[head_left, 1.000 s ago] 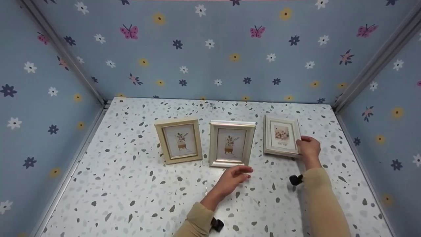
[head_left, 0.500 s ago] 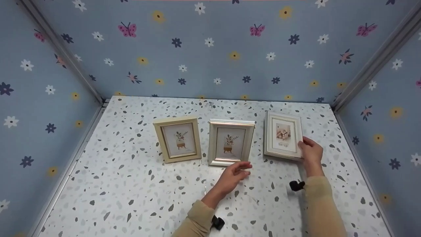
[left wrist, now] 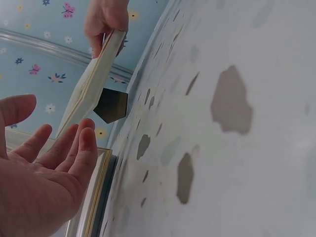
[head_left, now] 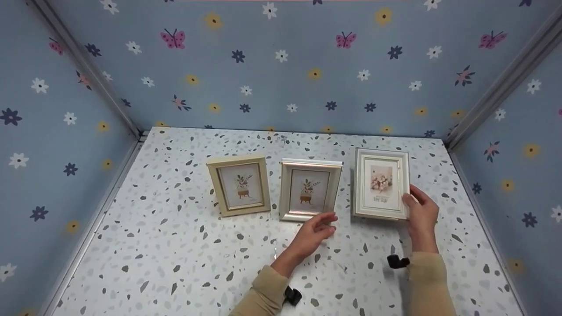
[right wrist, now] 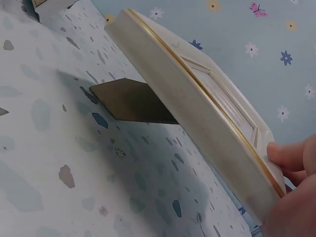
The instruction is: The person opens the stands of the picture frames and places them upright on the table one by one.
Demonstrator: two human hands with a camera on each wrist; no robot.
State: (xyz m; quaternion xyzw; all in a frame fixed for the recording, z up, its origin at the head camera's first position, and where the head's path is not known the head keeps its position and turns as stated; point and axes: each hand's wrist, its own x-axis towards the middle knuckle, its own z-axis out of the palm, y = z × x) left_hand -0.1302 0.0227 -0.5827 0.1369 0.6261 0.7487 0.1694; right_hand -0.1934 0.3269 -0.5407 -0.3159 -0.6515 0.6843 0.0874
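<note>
My right hand (head_left: 424,217) grips the right edge of a white picture frame (head_left: 381,213), thumb on its front. This frame carries a picture of pink flowers and is lifted off the table, tilted. Its dark stand flap (right wrist: 131,101) sticks out behind it in the right wrist view. My left hand (head_left: 309,237), fingers loosely bent and apart, is before the lower right corner of a silvery picture frame (head_left: 286,188); whether it touches is unclear. That one stands upright in the middle. To its left a cream picture frame (head_left: 215,184) also stands, slightly turned.
The speckled white table (head_left: 184,254) spreads out around the frames. A blue flowered wall (head_left: 281,83) rises at the back, with similar panels on both sides. Metal posts (head_left: 505,83) mark the corners.
The right hand has raised the white picture frame off the table, bringing it more upright and a little to the right. My left hand has shifted slightly up toward the silvery frame.
</note>
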